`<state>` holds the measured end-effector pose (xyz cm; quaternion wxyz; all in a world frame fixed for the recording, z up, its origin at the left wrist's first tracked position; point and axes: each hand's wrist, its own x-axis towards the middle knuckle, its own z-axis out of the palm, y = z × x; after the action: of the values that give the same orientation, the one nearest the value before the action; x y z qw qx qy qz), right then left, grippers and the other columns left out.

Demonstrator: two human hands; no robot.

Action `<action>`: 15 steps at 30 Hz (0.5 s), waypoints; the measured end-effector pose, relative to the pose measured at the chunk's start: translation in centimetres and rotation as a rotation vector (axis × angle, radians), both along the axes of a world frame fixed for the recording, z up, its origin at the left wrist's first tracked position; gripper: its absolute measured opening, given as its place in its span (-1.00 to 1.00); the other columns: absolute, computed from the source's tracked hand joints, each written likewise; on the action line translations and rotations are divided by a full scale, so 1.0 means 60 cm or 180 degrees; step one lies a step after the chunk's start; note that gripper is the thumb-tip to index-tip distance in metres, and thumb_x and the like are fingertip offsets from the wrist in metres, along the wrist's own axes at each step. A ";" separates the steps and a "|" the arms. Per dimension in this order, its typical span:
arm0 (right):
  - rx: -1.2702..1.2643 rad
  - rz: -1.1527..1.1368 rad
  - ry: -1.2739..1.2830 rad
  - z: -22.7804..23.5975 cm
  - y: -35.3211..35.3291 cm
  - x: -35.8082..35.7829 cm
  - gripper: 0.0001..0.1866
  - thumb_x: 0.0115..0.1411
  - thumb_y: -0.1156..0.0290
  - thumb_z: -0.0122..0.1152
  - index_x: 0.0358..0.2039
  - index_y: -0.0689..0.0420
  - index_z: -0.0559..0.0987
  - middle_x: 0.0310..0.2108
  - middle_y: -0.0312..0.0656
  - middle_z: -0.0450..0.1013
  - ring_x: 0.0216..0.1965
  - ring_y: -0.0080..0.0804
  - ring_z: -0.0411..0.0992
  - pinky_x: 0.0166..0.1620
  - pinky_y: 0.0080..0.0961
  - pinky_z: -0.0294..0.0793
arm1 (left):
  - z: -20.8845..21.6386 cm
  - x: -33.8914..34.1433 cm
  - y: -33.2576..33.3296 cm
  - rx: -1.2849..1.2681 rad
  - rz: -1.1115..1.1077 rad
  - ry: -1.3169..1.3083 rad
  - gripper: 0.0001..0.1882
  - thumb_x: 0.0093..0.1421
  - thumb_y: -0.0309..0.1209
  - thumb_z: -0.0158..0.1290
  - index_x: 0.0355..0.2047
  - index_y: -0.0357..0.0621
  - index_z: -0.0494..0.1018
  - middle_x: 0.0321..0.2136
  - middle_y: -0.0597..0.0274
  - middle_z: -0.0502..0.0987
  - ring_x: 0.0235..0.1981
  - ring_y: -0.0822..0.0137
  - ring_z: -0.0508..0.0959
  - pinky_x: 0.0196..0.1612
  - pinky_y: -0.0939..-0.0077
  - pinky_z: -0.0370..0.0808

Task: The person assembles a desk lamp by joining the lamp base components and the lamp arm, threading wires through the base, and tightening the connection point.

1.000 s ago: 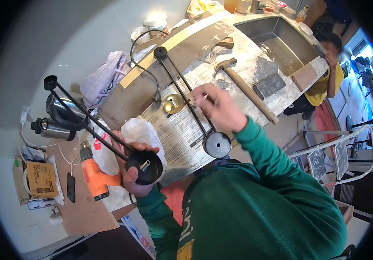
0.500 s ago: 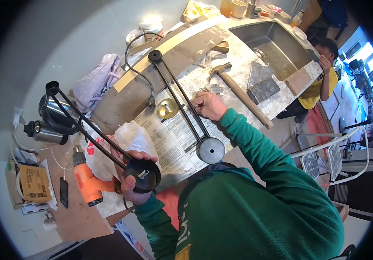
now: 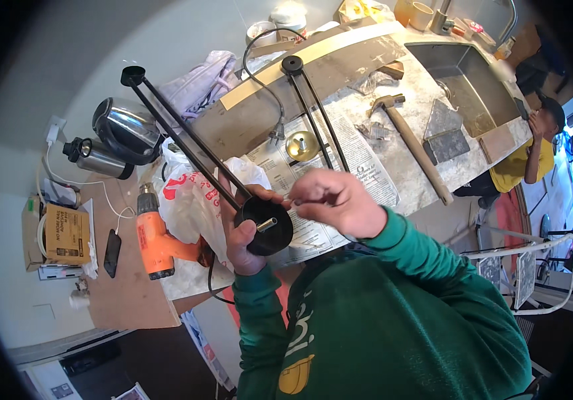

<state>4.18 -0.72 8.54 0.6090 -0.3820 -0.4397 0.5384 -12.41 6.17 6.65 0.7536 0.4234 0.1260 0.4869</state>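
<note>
My left hand [image 3: 241, 253] grips the round black base [image 3: 274, 243] of a fixture with two long parallel black rods [image 3: 186, 143]. A short metal stub [image 3: 268, 225] sticks out of the base toward me. Close to the base's right edge, my right hand [image 3: 346, 200] pinches something small between thumb and fingertips; its kind is too small to tell. A second, similar black fixture [image 3: 292, 65] lies beyond my right hand, which hides its lower end. A shallow brass-coloured cup [image 3: 294, 148] sits left of its rods on newspaper [image 3: 376, 177].
A claw hammer [image 3: 414, 147] and grey tile pieces [image 3: 448, 143] lie to the right, before a sink [image 3: 426, 52]. An orange heat gun [image 3: 156, 243], plastic bag [image 3: 196, 207], phone [image 3: 112, 253] and kettle [image 3: 130, 127] are leftward. A black plug [image 3: 277, 130] rests nearby. Another person [image 3: 523, 163] is far right.
My right hand has moved from beside the second fixture's rods to the held base, carrying something small. My left hand has tilted the base. The whole view has shifted.
</note>
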 end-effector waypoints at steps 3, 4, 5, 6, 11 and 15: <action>0.0171 -0.0039 -0.1090 -0.003 0.011 -0.011 -0.81 0.01 0.56 0.32 -0.30 0.17 0.58 -0.40 -0.32 0.34 -0.41 -0.59 0.33 -0.32 -0.61 0.33 | -0.003 0.002 -0.001 -0.0052 0.0129 0.0080 0.01 -0.06 -0.24 0.07 0.34 -0.17 -0.22 -0.23 -0.01 0.39 -0.20 0.13 0.51 -0.09 0.28 0.49; 0.0289 -0.0061 -0.1171 -0.012 0.013 -0.012 -0.80 0.00 0.55 0.33 -0.31 0.16 0.58 -0.40 -0.31 0.33 -0.41 -0.58 0.33 -0.32 -0.59 0.32 | -0.003 0.004 -0.003 -0.0081 0.0149 0.0078 0.00 -0.06 -0.24 0.06 0.34 -0.16 -0.21 -0.23 0.00 0.39 -0.20 0.14 0.51 -0.10 0.30 0.49; 0.0408 -0.0084 -0.1252 -0.019 0.015 -0.014 -0.80 -0.01 0.54 0.34 -0.31 0.16 0.59 -0.40 -0.31 0.31 -0.41 -0.57 0.33 -0.33 -0.58 0.32 | -0.004 0.003 -0.002 0.0000 0.0131 0.0116 -0.03 -0.03 -0.22 0.04 0.34 -0.14 -0.18 -0.21 -0.01 0.38 -0.20 0.13 0.49 -0.09 0.29 0.47; 0.0401 -0.0114 -0.1223 -0.024 0.016 -0.017 -0.80 -0.01 0.53 0.35 -0.32 0.15 0.59 -0.41 -0.30 0.31 -0.41 -0.55 0.33 -0.33 -0.58 0.32 | -0.008 0.001 -0.001 0.0080 0.0115 0.0160 -0.07 -0.01 -0.20 0.03 0.33 -0.12 -0.14 -0.19 -0.01 0.38 -0.19 0.12 0.48 -0.09 0.27 0.46; 0.0473 -0.0296 -0.1529 -0.019 0.012 -0.027 -0.78 -0.04 0.59 0.32 -0.32 0.19 0.59 -0.41 -0.25 0.34 -0.44 -0.42 0.35 -0.32 -0.54 0.34 | -0.007 -0.002 -0.005 0.0133 0.0172 0.0350 -0.12 0.01 -0.20 0.01 0.32 -0.11 -0.09 -0.18 -0.01 0.39 -0.19 0.15 0.46 -0.08 0.28 0.45; 0.1192 -0.0525 -0.2293 -0.013 0.012 -0.025 -0.76 -0.04 0.61 0.26 -0.29 0.20 0.53 -0.41 -0.13 0.35 -0.43 -0.18 0.39 -0.32 -0.38 0.41 | -0.001 0.000 -0.004 0.0122 0.0220 0.0560 -0.09 -0.03 -0.22 0.02 0.32 -0.14 -0.10 -0.24 0.03 0.41 -0.23 0.23 0.48 -0.11 0.38 0.46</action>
<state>2.66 0.01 7.74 0.5163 -0.4626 -0.6830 0.2303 -12.38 5.95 6.58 0.7141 0.4742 0.1968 0.4758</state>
